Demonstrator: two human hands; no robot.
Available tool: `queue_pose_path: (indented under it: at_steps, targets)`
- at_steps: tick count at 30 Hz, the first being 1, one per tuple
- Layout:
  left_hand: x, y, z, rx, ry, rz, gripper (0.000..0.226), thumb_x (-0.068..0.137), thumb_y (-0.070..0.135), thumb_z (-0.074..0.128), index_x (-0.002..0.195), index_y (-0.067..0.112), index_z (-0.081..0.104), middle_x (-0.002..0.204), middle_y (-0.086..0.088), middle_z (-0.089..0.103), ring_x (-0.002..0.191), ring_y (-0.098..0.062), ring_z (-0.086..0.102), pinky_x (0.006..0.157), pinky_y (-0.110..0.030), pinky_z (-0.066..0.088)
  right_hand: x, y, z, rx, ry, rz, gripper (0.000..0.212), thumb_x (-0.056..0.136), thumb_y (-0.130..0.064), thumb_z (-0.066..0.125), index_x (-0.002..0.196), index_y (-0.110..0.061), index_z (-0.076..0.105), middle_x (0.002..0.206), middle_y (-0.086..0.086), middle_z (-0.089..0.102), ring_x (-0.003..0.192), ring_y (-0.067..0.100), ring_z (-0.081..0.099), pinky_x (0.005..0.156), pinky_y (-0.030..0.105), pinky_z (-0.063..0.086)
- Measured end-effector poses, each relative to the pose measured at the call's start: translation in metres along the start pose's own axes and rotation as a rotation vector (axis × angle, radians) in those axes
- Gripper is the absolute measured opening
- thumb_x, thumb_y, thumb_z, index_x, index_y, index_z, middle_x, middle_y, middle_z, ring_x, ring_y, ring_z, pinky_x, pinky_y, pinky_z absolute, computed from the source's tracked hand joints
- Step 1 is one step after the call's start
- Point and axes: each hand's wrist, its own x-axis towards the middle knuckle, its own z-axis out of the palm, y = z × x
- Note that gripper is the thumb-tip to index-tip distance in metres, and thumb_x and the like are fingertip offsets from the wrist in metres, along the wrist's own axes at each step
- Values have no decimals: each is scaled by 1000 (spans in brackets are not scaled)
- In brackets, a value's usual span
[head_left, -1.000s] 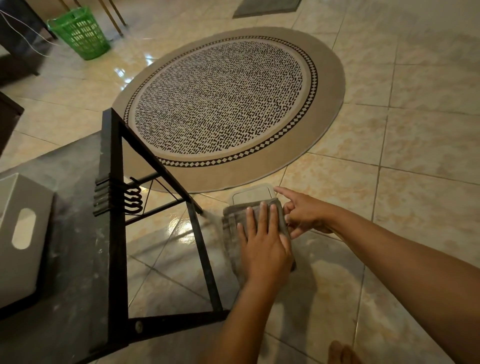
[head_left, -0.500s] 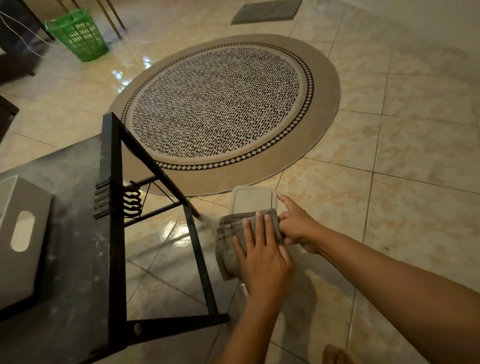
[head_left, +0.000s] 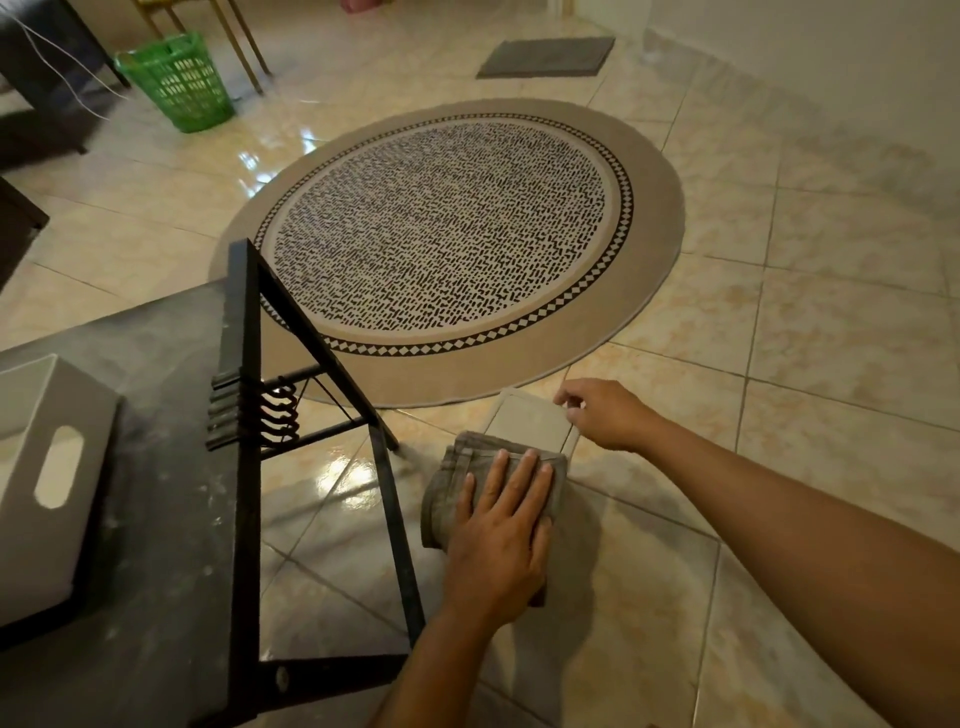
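Note:
A folded grey cloth (head_left: 457, 488) lies on a flat beige board (head_left: 527, 421) above the tiled floor. My left hand (head_left: 501, 535) lies flat on the cloth with straight fingers, pressing it down. My right hand (head_left: 605, 413) is just past the cloth at the board's far right corner. Its fingers are curled and its thumb and forefinger pinch the board's edge. The near part of the board is hidden under the cloth and my left hand.
A dark table top (head_left: 166, 519) on a black metal frame (head_left: 244, 415) stands to the left and carries a white box (head_left: 47, 483) with a handle hole. Beyond lie a round patterned rug (head_left: 447, 239), a green basket (head_left: 176, 83) and a grey mat (head_left: 545, 57).
My right hand has left the cloth's far right edge and moved up to the board's far corner. My left hand stays flat on the cloth. The view has tilted up.

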Motion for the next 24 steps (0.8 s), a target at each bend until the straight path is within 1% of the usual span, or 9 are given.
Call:
queue_pose_path:
  at_steps: [3, 5, 7, 9, 11, 14, 18, 21, 24]
  targets:
    - [8, -5, -3, 31, -31, -2, 54, 103, 52, 8, 155, 39, 0, 164, 15, -7, 148, -10, -20, 120, -44, -11, -9, 12, -5, 78, -2, 19, 13, 88, -8, 62, 100, -12, 67, 98, 6, 66, 81, 19, 62, 69, 28, 48]
    - [12, -7, -6, 53, -45, -20, 54, 103, 51, 5, 155, 39, -2, 163, 16, -12, 147, -10, -23, 120, -43, -12, -23, 25, -8, 209, -92, 61, 12, 85, -1, 67, 95, -7, 65, 86, 8, 66, 68, 16, 65, 61, 25, 52]
    - [15, -7, -9, 72, -51, -38, 54, 103, 49, 7, 155, 38, -3, 162, 16, -14, 147, -11, -25, 120, -43, -12, -38, 35, -10, 344, -231, 104, 16, 83, 4, 69, 96, -4, 63, 82, 12, 67, 67, 18, 70, 58, 23, 56]
    - [18, -7, -11, 70, -43, -42, 54, 103, 48, 9, 156, 38, -1, 162, 16, -12, 148, -12, -23, 121, -43, -10, -47, 39, -9, 417, -294, 119, 23, 85, 1, 69, 105, -5, 60, 83, 14, 68, 73, 22, 70, 62, 25, 57]
    - [21, -7, -13, 56, -36, -34, 54, 103, 48, 10, 156, 38, 2, 162, 16, -10, 148, -11, -20, 121, -43, -9, -46, 40, -9, 404, -272, 79, 34, 89, -5, 66, 119, -15, 54, 87, 12, 67, 77, 19, 67, 68, 29, 56]
    - [21, -11, -11, 44, -22, -14, 53, 104, 47, 15, 156, 38, 6, 162, 15, -7, 149, -9, -18, 120, -40, -10, -39, 35, -8, 416, -283, 5, 51, 92, -4, 61, 136, -27, 45, 92, 10, 63, 77, 14, 62, 64, 26, 53]
    - [22, -18, -10, 45, 15, -64, 54, 103, 48, 14, 155, 38, 10, 163, 12, -4, 150, -11, -12, 120, -40, -9, -36, 39, 0, 535, -309, 36, 63, 89, 5, 62, 142, -23, 44, 88, 10, 61, 64, 11, 64, 60, 24, 56]
    - [27, -12, -9, 28, 45, -163, 55, 103, 48, 13, 156, 37, 8, 163, 11, -4, 150, -13, -12, 119, -41, -11, -38, 45, 8, 653, -240, 56, 67, 88, 7, 63, 143, -24, 44, 86, 12, 59, 64, 16, 63, 60, 27, 58]
    - [28, 9, -1, -36, 40, -221, 54, 105, 44, 17, 157, 33, 6, 164, 10, -7, 149, -15, -19, 117, -39, -17, -43, 50, 18, 731, -173, 68, 68, 88, 7, 64, 144, -26, 44, 86, 13, 58, 62, 15, 60, 59, 27, 58]
